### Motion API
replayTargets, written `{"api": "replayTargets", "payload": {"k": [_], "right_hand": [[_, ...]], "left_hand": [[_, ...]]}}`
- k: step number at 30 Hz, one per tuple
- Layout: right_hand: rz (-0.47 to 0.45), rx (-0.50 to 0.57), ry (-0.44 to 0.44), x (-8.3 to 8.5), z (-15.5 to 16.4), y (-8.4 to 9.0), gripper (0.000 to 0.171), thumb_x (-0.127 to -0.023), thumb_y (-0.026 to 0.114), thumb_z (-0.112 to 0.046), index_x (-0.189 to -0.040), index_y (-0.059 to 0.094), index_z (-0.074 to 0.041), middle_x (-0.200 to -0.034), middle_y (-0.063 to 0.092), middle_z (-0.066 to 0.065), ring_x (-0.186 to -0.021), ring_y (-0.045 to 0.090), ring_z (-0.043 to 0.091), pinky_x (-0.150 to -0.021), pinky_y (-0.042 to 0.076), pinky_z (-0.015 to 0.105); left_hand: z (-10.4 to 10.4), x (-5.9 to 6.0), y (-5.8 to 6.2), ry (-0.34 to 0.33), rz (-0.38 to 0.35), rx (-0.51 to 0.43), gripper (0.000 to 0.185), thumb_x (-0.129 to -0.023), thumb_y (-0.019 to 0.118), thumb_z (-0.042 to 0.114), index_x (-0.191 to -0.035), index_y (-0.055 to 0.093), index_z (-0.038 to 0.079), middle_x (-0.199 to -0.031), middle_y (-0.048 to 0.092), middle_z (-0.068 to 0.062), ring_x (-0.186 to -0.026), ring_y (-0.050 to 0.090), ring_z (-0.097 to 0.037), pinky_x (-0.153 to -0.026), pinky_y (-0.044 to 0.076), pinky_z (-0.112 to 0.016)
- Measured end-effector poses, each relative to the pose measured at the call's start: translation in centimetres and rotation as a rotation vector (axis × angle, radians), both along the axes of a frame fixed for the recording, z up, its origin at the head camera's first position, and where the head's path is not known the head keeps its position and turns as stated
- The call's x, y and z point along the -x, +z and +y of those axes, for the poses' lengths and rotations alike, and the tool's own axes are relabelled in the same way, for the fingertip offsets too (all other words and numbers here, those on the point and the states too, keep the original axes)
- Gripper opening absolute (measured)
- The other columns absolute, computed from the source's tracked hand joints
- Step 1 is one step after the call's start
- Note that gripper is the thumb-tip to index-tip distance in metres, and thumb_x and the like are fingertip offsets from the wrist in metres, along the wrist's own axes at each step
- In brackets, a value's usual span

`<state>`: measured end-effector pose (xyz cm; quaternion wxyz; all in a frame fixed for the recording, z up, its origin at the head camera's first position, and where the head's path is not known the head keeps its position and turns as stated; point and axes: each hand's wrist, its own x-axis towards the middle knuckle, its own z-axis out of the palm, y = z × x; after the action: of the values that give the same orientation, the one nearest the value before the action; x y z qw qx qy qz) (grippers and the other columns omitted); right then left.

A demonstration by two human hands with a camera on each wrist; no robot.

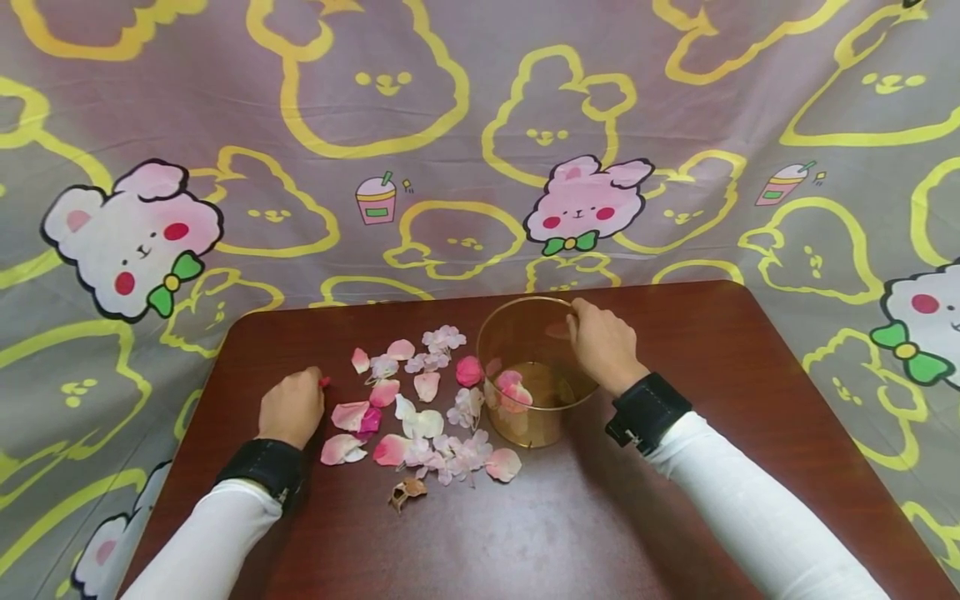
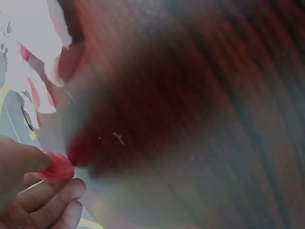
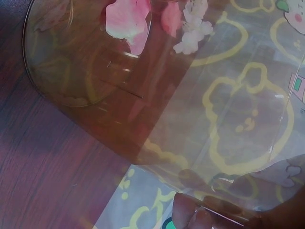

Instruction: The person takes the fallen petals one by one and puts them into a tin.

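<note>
My left hand is low over the table's left side. Its thumb and fingers pinch a small red-pink petal, whose edge also peeks out beside the knuckles in the head view. A see-through amber round container stands on the table, with pink petals showing in it. My right hand grips its right rim, thumb and fingers on either side of the wall. Between the hands lie loose pink and white petals and pale blossom clusters.
A dry brown curled piece lies in front of the petals on the dark wooden table. A patterned cloth hangs behind and beside the table. Both wrists wear black bands.
</note>
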<state>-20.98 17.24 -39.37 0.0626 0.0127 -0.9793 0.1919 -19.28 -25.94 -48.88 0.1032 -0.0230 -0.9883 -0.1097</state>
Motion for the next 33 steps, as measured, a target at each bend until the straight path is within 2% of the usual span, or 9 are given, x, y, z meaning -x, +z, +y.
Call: {"api": "replayTargets", "payload": {"k": [5,11,17,23,28,33], "right_hand": [[-0.006,-0.001,0.000,0.0,0.0,0.0,0.017,-0.104,0.053,-0.021,-0.106,0.064,-0.008,-0.074,0.061,0.010,-0.070,0.064,0.032,-0.054,0.043,0.043],[-0.021,0.000,-0.001,0.0,0.0,0.2,0.019,-0.104,0.053,-0.021,-0.110,0.064,-0.008,-0.076,0.062,0.010,-0.069,0.063,0.031,-0.054,0.042,0.040],[-0.022,0.004,-0.001,0.0,-0.1,0.2,0.018,-0.104,0.053,-0.022,-0.107,0.063,-0.008,-0.075,0.062,0.010,-0.069,0.063,0.031,-0.054,0.042,0.040],[-0.021,0.001,-0.005,0.0,-0.1,0.1,0.017,-0.104,0.053,-0.022,-0.107,0.063,-0.008,-0.074,0.061,0.010,-0.068,0.063,0.031,-0.054,0.042,0.040],[-0.020,0.003,-0.005,0.0,-0.1,0.1,0.017,-0.104,0.053,-0.022,-0.107,0.063,-0.008,-0.075,0.062,0.010,-0.070,0.064,0.032,-0.055,0.043,0.042],[-0.014,0.006,0.000,0.0,-0.1,0.1,0.017,-0.104,0.053,-0.021,-0.108,0.063,-0.008,-0.074,0.061,0.010,-0.069,0.063,0.031,-0.054,0.042,0.041]], "left_hand": [[0.3,0.2,0.4,-0.004,0.036,-0.020,0.010,-0.094,0.061,0.005,-0.094,0.060,-0.005,-0.083,0.067,-0.033,-0.070,0.065,-0.052,-0.059,0.051,-0.062],[1.6,0.1,1.5,-0.044,0.095,-0.055,0.009,-0.095,0.062,0.007,-0.098,0.062,-0.002,-0.082,0.069,-0.029,-0.070,0.066,-0.050,-0.059,0.050,-0.061],[3.6,-0.2,2.8,-0.093,0.113,-0.059,0.017,-0.094,0.063,0.006,-0.108,0.064,-0.002,-0.090,0.072,-0.026,-0.076,0.069,-0.047,-0.063,0.053,-0.060],[5.5,-0.6,3.6,-0.125,0.120,-0.058,0.017,-0.095,0.065,0.011,-0.109,0.066,0.001,-0.090,0.073,-0.020,-0.071,0.068,-0.038,-0.058,0.054,-0.053],[6.8,-1.0,4.4,-0.150,0.122,-0.068,0.020,-0.095,0.065,0.013,-0.112,0.067,0.003,-0.094,0.075,-0.018,-0.071,0.068,-0.033,-0.059,0.055,-0.050],[8.3,-1.2,5.4,-0.178,0.139,-0.074,0.019,-0.095,0.067,0.015,-0.110,0.068,0.003,-0.090,0.074,-0.015,-0.069,0.066,-0.030,-0.059,0.055,-0.048]]}}
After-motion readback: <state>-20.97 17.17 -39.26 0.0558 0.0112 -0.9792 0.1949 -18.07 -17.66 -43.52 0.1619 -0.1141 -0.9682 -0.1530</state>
